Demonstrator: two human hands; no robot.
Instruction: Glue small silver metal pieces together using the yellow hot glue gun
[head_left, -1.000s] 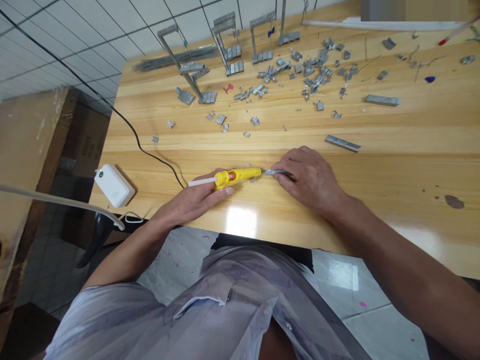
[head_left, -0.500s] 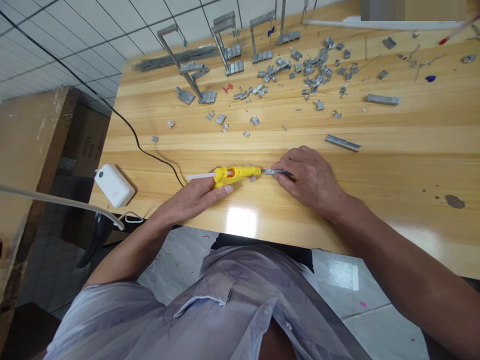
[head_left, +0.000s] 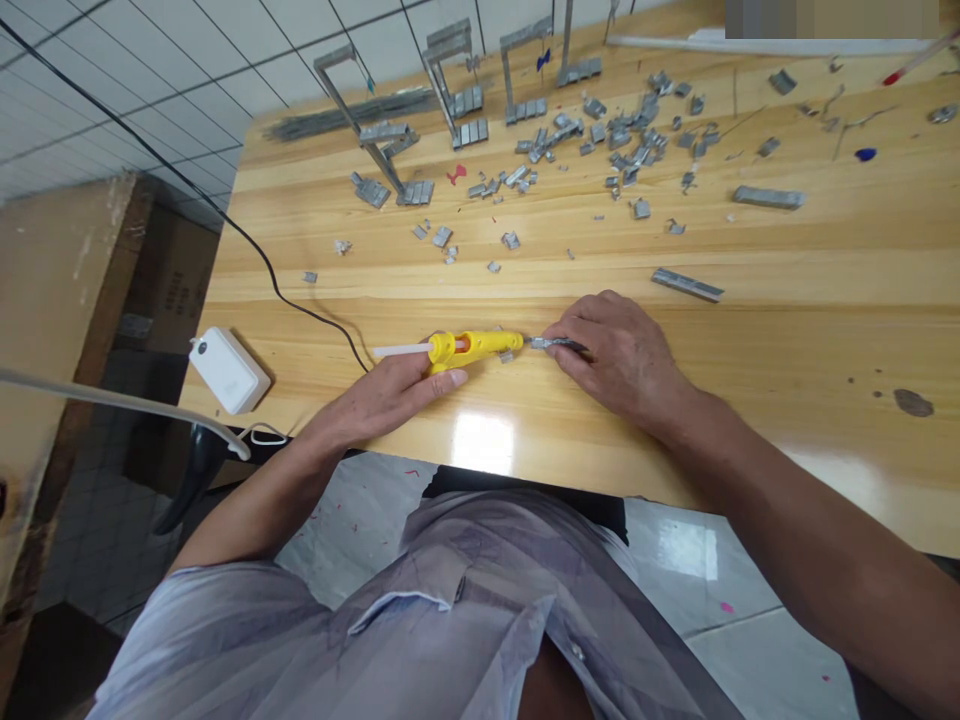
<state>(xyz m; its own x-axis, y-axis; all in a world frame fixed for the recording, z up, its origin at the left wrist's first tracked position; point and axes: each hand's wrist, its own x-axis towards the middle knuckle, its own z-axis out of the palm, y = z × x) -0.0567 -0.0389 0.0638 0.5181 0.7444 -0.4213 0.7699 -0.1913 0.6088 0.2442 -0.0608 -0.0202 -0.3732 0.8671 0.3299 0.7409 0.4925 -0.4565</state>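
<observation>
My left hand [head_left: 390,392] is wrapped round a yellow glue gun [head_left: 487,346], with a whitish glue stick [head_left: 401,350] jutting from its rear. The gun's nozzle points right, close to a small grey metal-looking piece [head_left: 541,343]. My right hand [head_left: 619,350] pinches that piece, and a dark thin part [head_left: 574,345] sticks out beneath the fingers. Whether nozzle and piece touch is too small to tell. Another small grey bit [head_left: 506,356] lies on the table beside the gun, partly hidden by it.
Several grey frames [head_left: 416,192] stand at the wooden table's [head_left: 390,270] back. Scattered grey pieces [head_left: 637,150] lie to their right. Two grey strips [head_left: 686,285] rest beyond my right hand. A white box [head_left: 229,370] sits at left, near a black cable [head_left: 262,260].
</observation>
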